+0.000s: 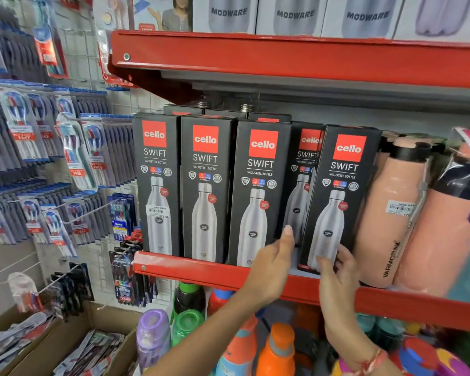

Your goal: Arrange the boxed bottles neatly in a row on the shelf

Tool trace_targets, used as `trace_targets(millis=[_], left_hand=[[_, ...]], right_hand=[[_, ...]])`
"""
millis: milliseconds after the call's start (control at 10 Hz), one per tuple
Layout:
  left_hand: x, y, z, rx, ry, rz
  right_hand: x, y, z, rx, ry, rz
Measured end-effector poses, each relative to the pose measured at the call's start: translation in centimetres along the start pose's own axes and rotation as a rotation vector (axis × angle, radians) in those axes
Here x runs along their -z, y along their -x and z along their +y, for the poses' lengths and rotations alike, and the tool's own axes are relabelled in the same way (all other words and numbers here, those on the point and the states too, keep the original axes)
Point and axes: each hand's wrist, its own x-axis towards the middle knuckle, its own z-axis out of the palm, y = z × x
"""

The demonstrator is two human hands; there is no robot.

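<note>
- Head view, centre of the frame: a row of black boxed bottles stands on the red shelf point(190, 270), three of them squared up at centre left, from the first box point(158, 183) through the second box point(205, 188) to the third box point(258, 194).
- Head view, right of centre: the step in hand appears to be closing the row's right end. A tilted box point(342, 191) leans with its top to the right, in front of a recessed box point(300, 169) that sits further back in the gap.
- Head view, lower centre: the left hand point(272, 267) reaches up past the shelf edge, its fingers point(288, 232) loosely extended, tips at the gap beside the third box and by the recessed box; it grips nothing, and contact cannot be told.
- Head view, lower right of centre: the right hand point(337, 270) has its fingers point(324, 263) spread against the lower front of the tilted box, thumb near the box's right edge — a light hold rather than a clench.
- Judgement: the next move likely calls for standing the tilted box upright and bringing the recessed box forward, flush with the others, without nudging the peach bottle point(391, 213) just to the right.
</note>
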Motion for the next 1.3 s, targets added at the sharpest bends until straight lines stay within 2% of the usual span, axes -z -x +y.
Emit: trace_targets(millis=[100, 200, 300, 600, 800, 1100, 1200, 1300], left_hand=[[-2.3, -1.0, 0.2, 0.12, 0.001, -0.014], [-3.6, -1.7, 0.7, 0.226, 0.056, -0.033], [-4.1, -2.4, 0.3, 0.258, 0.12, -0.015], [-2.2, 0.5, -1.2, 0.195, 0.007, 0.041], [-0.9, 1.2, -1.1, 0.176, -0.013, 0.022], [-0.3, 1.5, 0.2, 0.23, -0.07, -0.031], [0.2, 1.8, 0.7, 0.16, -0.108, -0.078], [1.3, 2.5, 2.4, 0.082, -0.03, -0.014]], right_hand=[[1.2, -1.3, -0.1, -0.08, 0.001, -0.039], [1.6, -2.2, -0.2, -0.169, -0.072, -0.148], [1.5, -2.4, -0.4, -0.194, -0.078, -0.162], [1.5, -0.6, -0.2, -0.219, -0.073, -0.266], [1.1, 0.8, -0.6, -0.18, -0.019, -0.303], [0.8, 1.5, -1.1, -0.15, 0.044, -0.256], [0.9, 2.0, -1.5, -0.145, 0.032, -0.253], [0.6, 2.6, -3.1, 0.001, -0.016, -0.195]])
